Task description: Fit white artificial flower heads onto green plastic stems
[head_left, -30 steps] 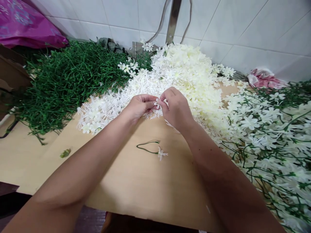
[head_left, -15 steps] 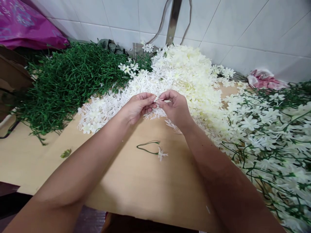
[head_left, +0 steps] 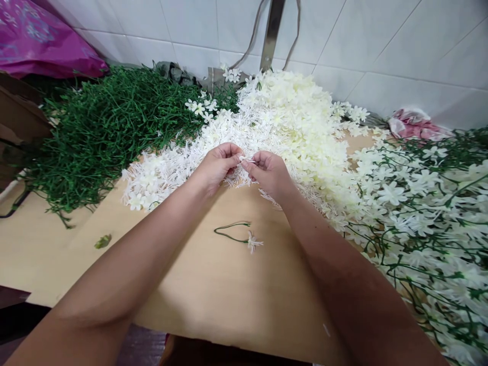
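Observation:
Thumb and fingers of my left hand (head_left: pixel 222 161) are pinched on a small white flower piece (head_left: pixel 246 159). My right hand (head_left: pixel 269 170) grips the other side of that piece, its fingertips nearly touching the left ones. Both are above the front edge of a heap of thin white pieces (head_left: pixel 232 129). Cream petals (head_left: pixel 301 112) are piled behind and to the right. Nearer to me, a green stem (head_left: pixel 229 235) bent into a loop lies on the brown board (head_left: pixel 229 284), with a white flower (head_left: pixel 253 242) at one end.
Green stems (head_left: pixel 114 117) form a big pile at the left, with a purple bag (head_left: pixel 46 40) behind. Finished-looking white flowers on stems (head_left: pixel 427 203) fill the right side. A pink and white cloth (head_left: pixel 417 124) lies by the tiled wall (head_left: pixel 400 46). A small greenish bit (head_left: pixel 102 241) rests at left.
Both hands have shifted slightly, and the right fingers have moved a little lower and to the left. The white piece between them shows more clearly. The looped stem has stayed put.

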Motion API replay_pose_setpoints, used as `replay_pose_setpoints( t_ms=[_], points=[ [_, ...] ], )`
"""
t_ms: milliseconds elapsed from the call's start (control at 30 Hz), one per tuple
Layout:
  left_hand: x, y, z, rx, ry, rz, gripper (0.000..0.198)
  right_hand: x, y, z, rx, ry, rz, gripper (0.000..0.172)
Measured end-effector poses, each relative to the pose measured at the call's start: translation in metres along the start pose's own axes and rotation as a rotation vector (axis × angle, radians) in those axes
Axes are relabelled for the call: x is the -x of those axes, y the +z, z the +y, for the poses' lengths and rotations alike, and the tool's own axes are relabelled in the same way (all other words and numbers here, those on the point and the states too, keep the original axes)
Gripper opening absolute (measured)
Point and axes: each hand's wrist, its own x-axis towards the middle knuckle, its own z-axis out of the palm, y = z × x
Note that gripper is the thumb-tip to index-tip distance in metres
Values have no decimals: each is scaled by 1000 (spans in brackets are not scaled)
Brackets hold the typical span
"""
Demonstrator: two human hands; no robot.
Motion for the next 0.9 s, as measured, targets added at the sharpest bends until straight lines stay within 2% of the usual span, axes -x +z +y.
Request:
replay_pose_setpoints(
  t_ms=[167, 333, 500, 567, 700, 833, 900],
  points=[
    [1, 1, 0, 45, -37, 2, 17, 1, -5, -5, -36, 26, -83, 52],
    [4, 5, 1, 132, -53, -11, 16, 1, -13, -14, -131, -1, -186, 46],
    [5, 6, 1, 183, -68, -30, 17, 1, -17, -19, -78, -32, -227, 39],
    [4, 5, 1, 182, -69, -33, 16, 1, -17, -20, -37, -46, -201, 35],
    [4, 3, 0, 115, -91, -46, 18, 1, -14, -22, 73, -137, -53, 29],
    [5, 5, -2, 58, -130, -34, 22, 2, -9, -24, 308, -241, 7, 10],
    [6, 6, -1, 67, -137, -17, 23, 3, -9, -26, 386, -303, 36, 13]
  ],
)
